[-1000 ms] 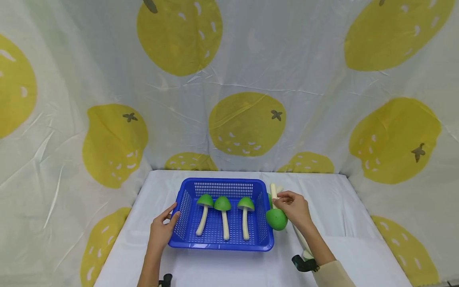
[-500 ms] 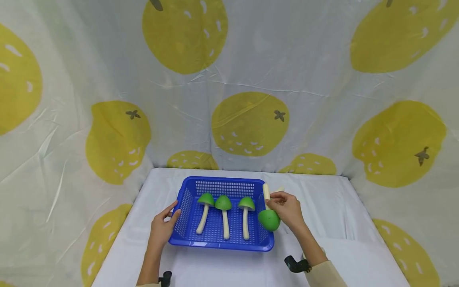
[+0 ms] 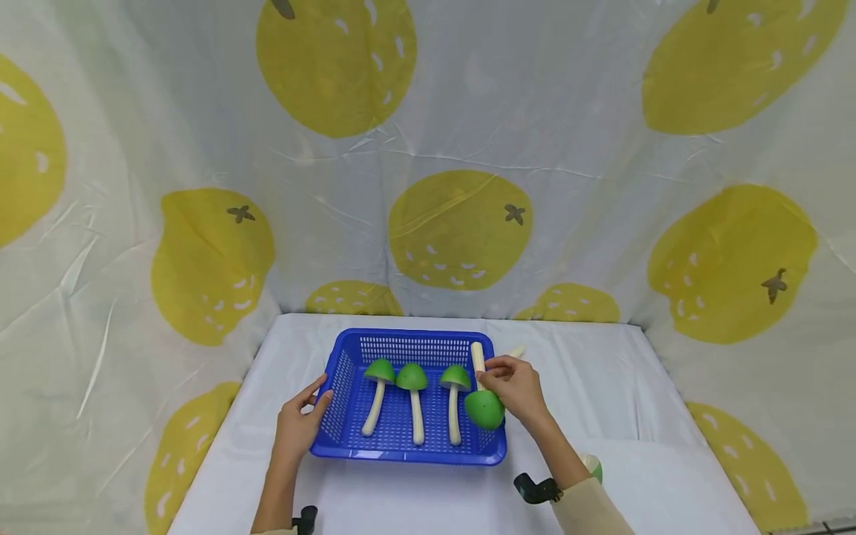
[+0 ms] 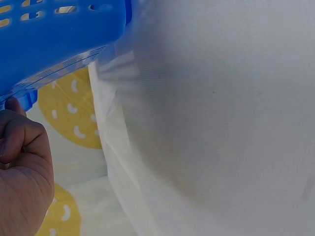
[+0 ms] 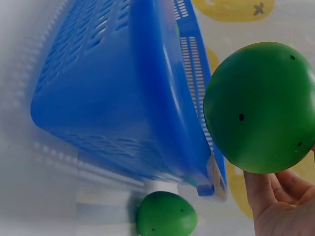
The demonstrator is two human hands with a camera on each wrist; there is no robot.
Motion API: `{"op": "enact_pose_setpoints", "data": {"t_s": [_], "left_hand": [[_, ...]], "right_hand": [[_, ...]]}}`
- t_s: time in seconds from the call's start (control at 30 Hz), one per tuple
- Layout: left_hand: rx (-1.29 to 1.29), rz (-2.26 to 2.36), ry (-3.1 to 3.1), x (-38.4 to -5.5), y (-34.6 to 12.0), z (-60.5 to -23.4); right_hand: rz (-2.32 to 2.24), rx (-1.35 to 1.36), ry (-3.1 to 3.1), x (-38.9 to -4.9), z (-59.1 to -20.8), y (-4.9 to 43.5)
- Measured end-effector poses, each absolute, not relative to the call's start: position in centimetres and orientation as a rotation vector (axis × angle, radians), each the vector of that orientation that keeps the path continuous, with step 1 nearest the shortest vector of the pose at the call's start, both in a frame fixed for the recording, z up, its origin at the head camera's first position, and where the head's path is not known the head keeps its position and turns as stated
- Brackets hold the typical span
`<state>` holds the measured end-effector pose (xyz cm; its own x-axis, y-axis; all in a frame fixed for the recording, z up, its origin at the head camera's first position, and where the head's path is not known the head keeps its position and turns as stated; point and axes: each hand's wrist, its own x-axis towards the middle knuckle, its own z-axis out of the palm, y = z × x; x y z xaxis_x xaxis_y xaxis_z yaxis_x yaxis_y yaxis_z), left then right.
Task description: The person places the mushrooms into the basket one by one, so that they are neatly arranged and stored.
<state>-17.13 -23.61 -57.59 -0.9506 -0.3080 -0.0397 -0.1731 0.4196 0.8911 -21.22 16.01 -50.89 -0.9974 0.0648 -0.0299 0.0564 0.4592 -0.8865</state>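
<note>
Through the head camera I saw a person's two hands at a blue basket [image 3: 409, 455] on a white cloth [image 3: 414, 505]. The right hand [image 3: 518, 388] pinched a green-capped held mushroom [image 3: 484, 411] by its pale stem, between thumb and fingers. It was above the basket's right side, cap toward the person, stem pointing away; I could not tell whether it touched the rim. The left hand [image 3: 297, 429] gripped the basket's left rim. Inside lay a left mushroom [image 3: 379, 370], a middle mushroom [image 3: 412, 377] and a right mushroom [image 3: 455, 378], stems toward the person. My right wrist view showed an outer mushroom [image 5: 166, 215] just outside the basket. Behind everything I saw a lemon-print curtain [image 3: 461, 230].
</note>
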Motion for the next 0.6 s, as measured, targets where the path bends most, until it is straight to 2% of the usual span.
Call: {"op": "enact_pose_setpoints", "data": {"t_s": [0.6], "left_hand": [[0.467, -1.568, -2.560, -16.9, -23.7, -57.1]], "right_hand": [[1.739, -0.008, -2.625, -21.3, -52.3, 11.9]]}}
